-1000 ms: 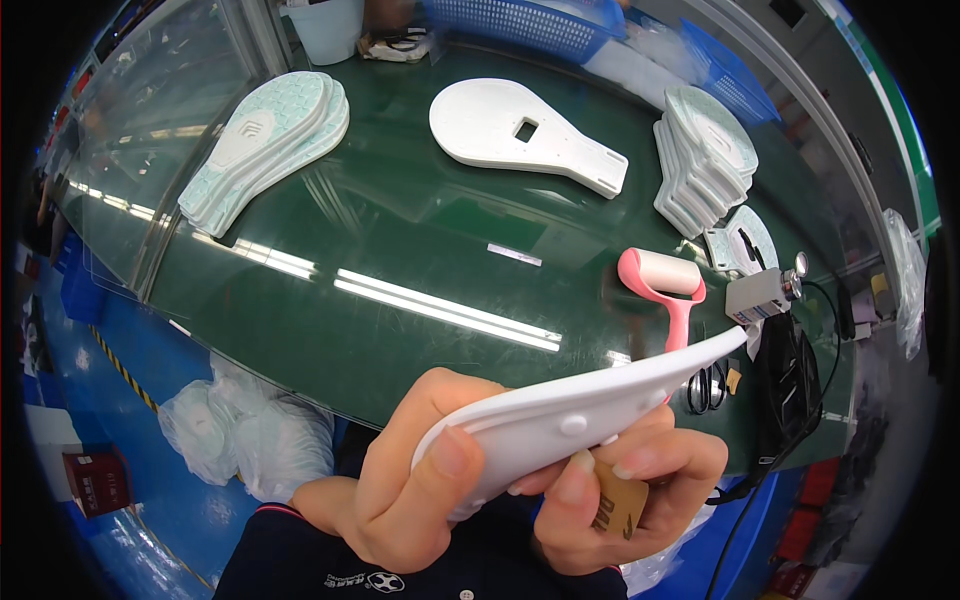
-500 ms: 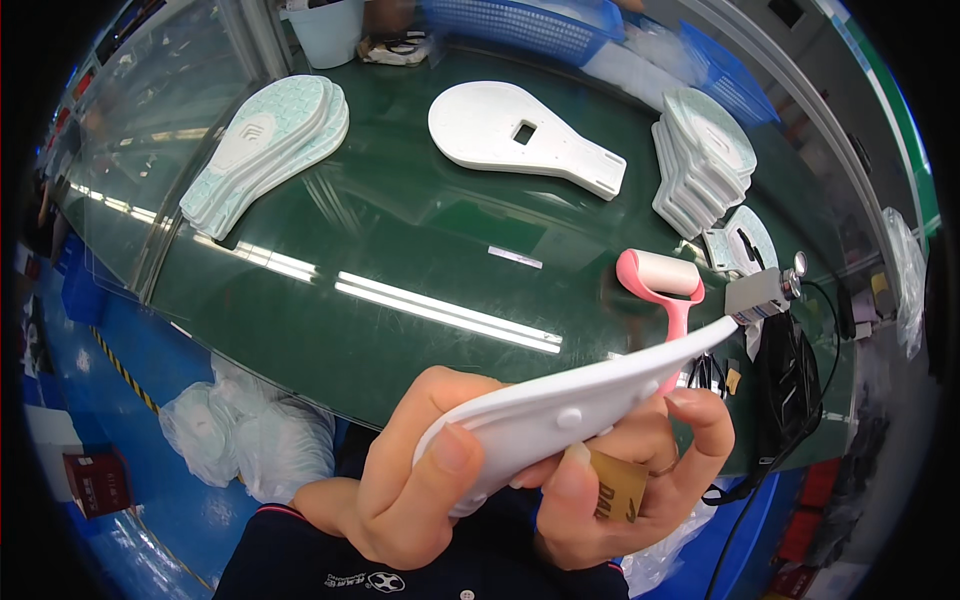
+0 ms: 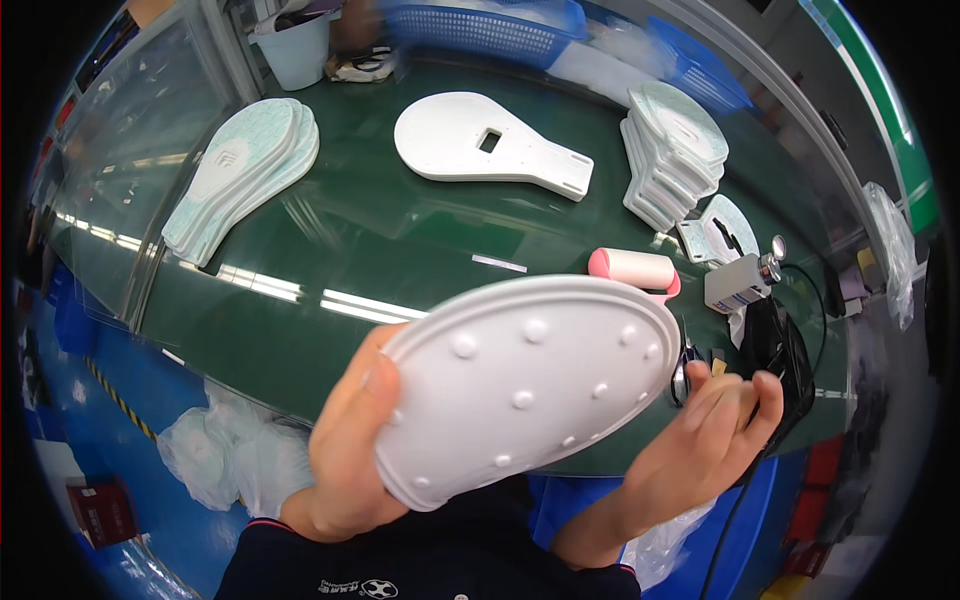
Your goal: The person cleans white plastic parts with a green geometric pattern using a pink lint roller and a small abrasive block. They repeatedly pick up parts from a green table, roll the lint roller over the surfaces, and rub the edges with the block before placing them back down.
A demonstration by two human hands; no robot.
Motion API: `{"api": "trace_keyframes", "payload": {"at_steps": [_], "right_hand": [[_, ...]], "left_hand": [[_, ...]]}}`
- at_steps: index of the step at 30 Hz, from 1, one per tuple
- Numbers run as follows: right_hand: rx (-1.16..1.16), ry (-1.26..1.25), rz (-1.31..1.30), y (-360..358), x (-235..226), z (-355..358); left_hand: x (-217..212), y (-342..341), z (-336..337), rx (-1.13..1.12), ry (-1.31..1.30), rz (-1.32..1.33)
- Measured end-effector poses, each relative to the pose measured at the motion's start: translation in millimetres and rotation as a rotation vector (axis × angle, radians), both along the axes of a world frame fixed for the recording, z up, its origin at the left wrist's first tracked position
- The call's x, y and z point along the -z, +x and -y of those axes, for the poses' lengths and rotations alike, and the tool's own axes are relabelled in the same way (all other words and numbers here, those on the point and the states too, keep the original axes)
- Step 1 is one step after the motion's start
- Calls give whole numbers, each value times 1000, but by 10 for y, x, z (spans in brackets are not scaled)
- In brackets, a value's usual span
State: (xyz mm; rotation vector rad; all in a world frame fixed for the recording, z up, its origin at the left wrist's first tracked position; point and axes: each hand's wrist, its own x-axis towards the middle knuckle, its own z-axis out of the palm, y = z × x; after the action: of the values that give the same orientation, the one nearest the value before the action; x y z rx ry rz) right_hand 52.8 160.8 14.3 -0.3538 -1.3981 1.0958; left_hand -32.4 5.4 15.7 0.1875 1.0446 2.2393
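Note:
My left hand [image 3: 350,440] is closed round the left end of a curved white plastic panel [image 3: 560,385], thumb on the near face. The panel is tilted up before me, showing a raised rim and several round bumps. Off its right end, my right hand [image 3: 700,450] is raised with fingers bent inward, apart from the panel; whatever lies in them is hidden. Behind the panel is a lint roller [image 3: 640,267] with a pink frame, its handle mostly covered. A white paddle-shaped plate [image 3: 470,135] with a rectangular hole lies farther back on the green table [image 3: 400,235].
Stacks of pale green-and-white paddle-shaped plates stand at the left [image 3: 240,170] and right [image 3: 675,150]. A metal-topped bottle [image 3: 740,282] and a black bag [image 3: 775,355] are at the right. Blue baskets [image 3: 480,30] line the back. Plastic-wrapped parts [image 3: 240,450] lie lower left.
The panel has turned from nearly edge-on to show its broad bumpy face. My right hand has left it and moved right; the small brown sheet, like sandpaper, no longer shows in its fingers.

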Motion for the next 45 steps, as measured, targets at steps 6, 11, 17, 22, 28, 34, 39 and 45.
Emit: {"api": "trace_keyframes", "payload": {"at_steps": [6,11,17,22,28,34,39,45], "right_hand": [[346,-83,612,382,530,-989],[196,-86,499,329,597,-759],[-798,-456,293,348,443,180],[-1205,-675,305,202,208,271],[-1438,-857,-408,-120,-21,26],[-1515,-763,-447,-346,-122,-249],[-1703,-731,-430,-453,-141,-412],[-1625,-807,-602,-336,-337,-391]], "left_hand": [[-8,-116,34,-11,225,298],[26,-172,56,131,436,419],[-56,-204,-38,77,395,453],[-11,-356,-161,-106,244,57],[165,-251,23,318,287,-333],[45,96,101,692,81,-351],[89,199,115,702,226,-293],[-11,264,104,722,248,-286]]}}
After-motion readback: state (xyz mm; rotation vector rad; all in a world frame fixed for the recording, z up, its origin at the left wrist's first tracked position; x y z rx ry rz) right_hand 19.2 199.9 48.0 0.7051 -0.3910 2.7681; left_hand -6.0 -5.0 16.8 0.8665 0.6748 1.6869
